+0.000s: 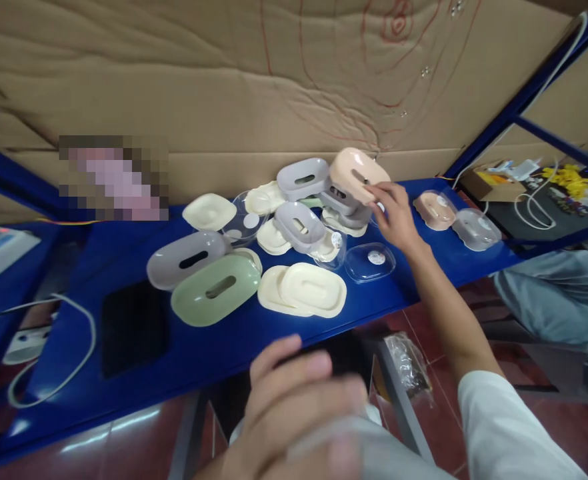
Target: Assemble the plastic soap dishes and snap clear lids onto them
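My right hand reaches over the back of the table, its thumb and fingers closed on the rim of a peach oval plastic shell with a slot in its base. The shell is tilted above grey slotted shells. In the near foreground, my left hand is blurred, with fingers stretched out and apart; I see nothing clearly held. Beyond it lie cream oval plates, a green slotted shell and a grey slotted shell. Clear lids with round stickers rest among them.
A peach shell and a clear-topped piece sit at the right of the blue table. A black flat object and a white cable are at left. Cardboard stands behind. Someone's grey-clad leg is at right.
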Available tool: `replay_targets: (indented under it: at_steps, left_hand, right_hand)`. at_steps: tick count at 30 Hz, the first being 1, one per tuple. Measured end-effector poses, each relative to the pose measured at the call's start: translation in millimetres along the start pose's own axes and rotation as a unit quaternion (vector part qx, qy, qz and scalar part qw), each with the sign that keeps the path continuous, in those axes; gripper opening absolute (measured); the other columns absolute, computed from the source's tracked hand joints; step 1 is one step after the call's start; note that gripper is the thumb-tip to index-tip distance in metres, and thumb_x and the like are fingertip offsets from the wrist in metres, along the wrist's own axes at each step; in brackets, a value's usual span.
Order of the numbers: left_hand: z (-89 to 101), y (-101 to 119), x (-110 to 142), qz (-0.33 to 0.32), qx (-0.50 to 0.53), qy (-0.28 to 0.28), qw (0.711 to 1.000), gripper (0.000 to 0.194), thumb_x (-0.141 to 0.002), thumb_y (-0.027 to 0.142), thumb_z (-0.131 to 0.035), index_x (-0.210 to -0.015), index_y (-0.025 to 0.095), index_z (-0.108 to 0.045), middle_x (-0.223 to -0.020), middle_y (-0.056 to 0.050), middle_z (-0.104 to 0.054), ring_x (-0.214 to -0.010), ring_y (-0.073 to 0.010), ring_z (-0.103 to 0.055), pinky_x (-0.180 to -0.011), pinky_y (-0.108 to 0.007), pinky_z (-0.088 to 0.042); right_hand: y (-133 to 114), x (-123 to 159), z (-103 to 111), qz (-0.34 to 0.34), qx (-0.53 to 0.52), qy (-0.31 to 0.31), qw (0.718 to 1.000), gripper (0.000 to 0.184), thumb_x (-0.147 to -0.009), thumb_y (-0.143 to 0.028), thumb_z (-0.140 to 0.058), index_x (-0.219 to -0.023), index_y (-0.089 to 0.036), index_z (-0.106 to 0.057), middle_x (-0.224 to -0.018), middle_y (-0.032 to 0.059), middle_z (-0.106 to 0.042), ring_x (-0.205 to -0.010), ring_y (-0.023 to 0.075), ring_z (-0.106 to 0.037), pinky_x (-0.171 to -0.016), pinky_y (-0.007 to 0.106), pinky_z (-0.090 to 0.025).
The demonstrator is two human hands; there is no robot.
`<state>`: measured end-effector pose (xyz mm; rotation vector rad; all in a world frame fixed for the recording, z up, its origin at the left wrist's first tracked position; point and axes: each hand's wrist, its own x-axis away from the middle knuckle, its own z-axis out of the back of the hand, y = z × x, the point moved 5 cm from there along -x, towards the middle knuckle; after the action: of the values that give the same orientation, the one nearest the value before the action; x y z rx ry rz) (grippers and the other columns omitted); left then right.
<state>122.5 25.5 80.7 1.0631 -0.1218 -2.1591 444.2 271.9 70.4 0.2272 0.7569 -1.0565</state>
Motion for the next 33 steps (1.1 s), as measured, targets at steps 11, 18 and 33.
replay_targets:
  at_steps: [11, 18, 33]
  left_hand:
    - [-66.7, -78, 0, 0.060, -0.147, -0.094, 0.983, 0.047, -0.109, 0.033, -0.061, -0.154, 0.021, -0.057, -0.163, -0.021, -0.054, -0.151, -0.0382, -0.052, -0.126, -0.062, -0.037]
    - [-74.5, -78, 1, 0.063, -0.156, -0.135, 0.976, 0.053, -0.109, 0.032, -0.059, -0.159, 0.020, -0.053, -0.171, -0.024, -0.042, -0.160, -0.0421, -0.041, -0.122, -0.064, -0.043]
    - [-75.9, -81, 3, 0.073, -0.151, -0.132, 0.977, 0.051, -0.108, 0.031, -0.060, -0.158, 0.023, -0.053, -0.168, -0.019, -0.047, -0.160, -0.0389, -0.041, -0.124, -0.062, -0.043]
  right_hand:
    - [-29, -29, -19, 0.032, 0.048, -0.059, 0.997, 0.050, -0.113, -0.033, -0.037, -0.162, -0.027, -0.049, -0.162, 0.0108, -0.058, -0.153, 0.0301, -0.050, -0.125, 0.055, -0.040]
    - [114, 84, 30, -0.318, 0.258, -0.087, 0.908, 0.062, -0.104, -0.044, -0.054, -0.156, -0.011, -0.052, -0.166, 0.0270, -0.048, -0.155, 0.0490, -0.039, -0.120, 0.078, -0.029]
    - [154, 84, 36, -0.332, 0.139, -0.034, 0.932, 0.057, -0.106, -0.054, -0.048, -0.151, -0.021, -0.060, -0.156, 0.0163, -0.062, -0.144, 0.0347, -0.055, -0.119, 0.058, -0.043]
